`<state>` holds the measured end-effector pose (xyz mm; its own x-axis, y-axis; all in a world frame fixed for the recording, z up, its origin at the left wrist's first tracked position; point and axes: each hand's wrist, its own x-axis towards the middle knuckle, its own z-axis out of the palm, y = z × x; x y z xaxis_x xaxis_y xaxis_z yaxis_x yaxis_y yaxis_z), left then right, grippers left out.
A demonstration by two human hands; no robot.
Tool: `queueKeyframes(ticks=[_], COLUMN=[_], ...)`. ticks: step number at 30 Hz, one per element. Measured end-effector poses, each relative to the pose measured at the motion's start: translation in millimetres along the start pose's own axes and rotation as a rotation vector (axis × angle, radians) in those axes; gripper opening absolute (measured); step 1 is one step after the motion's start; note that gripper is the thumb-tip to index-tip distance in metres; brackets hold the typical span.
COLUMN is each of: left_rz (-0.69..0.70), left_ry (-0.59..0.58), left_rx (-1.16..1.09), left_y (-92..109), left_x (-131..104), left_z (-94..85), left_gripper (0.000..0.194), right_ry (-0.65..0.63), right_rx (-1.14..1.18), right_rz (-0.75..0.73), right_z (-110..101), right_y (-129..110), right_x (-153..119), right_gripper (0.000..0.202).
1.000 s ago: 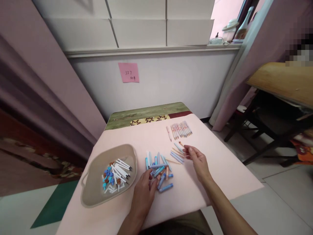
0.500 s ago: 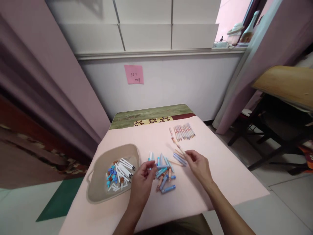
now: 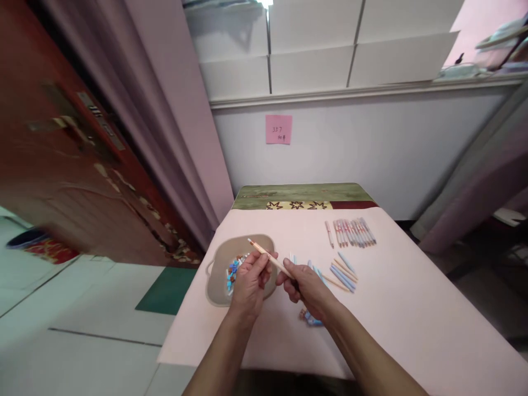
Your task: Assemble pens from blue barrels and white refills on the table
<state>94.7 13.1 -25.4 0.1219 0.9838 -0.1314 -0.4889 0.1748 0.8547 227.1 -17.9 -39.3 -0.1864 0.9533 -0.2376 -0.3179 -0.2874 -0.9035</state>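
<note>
Between my two hands is a pale cream pen [image 3: 274,262], tilted with its brown-and-clear end up to the left. My left hand [image 3: 253,275] pinches it near its middle, and my right hand [image 3: 307,283] grips its lower end. Behind my left hand sits a beige basket [image 3: 214,291] with blue and brown small parts [image 3: 233,269] inside; my hand hides some of its contents. Pen barrels [image 3: 343,275] in blue and tan lie to the right of my right hand. Partly under my right wrist are blue and brown pieces [image 3: 312,318].
A row of assembled-looking pens [image 3: 355,233] lies at the table's back right, with a single pen [image 3: 329,234] beside it. The pink-covered table [image 3: 396,308] stands against a wall carrying a pink note [image 3: 279,130]. Left of it are a curtain and a red door [image 3: 82,137].
My view has turned left. My right hand has brought the pen leftward from the barrels, and my left hand has risen from the loose pieces and closed on it too.
</note>
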Motion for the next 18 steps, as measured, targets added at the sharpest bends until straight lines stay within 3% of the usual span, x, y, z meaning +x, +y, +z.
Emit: queueKeyframes(ticks=[8, 15, 18], left_rz=[0.04, 0.014, 0.031], left_ry=[0.129, 0.108, 0.123], left_rx=[-0.043, -0.06, -0.062], left_y=[-1, 2, 1], left_x=[7, 9, 10], left_z=[-11.4, -27.4, -30.1], left_gripper=[0.026, 0.027, 0.028], right_ry=[0.21, 0.146, 0.182], right_rx=[-0.151, -0.189, -0.122], right_rz=[-0.204, -0.105, -0.194], right_z=[20, 25, 25], right_y=[8, 17, 19], right_x=[10, 18, 20], right_gripper=[0.039, 0.054, 0.04])
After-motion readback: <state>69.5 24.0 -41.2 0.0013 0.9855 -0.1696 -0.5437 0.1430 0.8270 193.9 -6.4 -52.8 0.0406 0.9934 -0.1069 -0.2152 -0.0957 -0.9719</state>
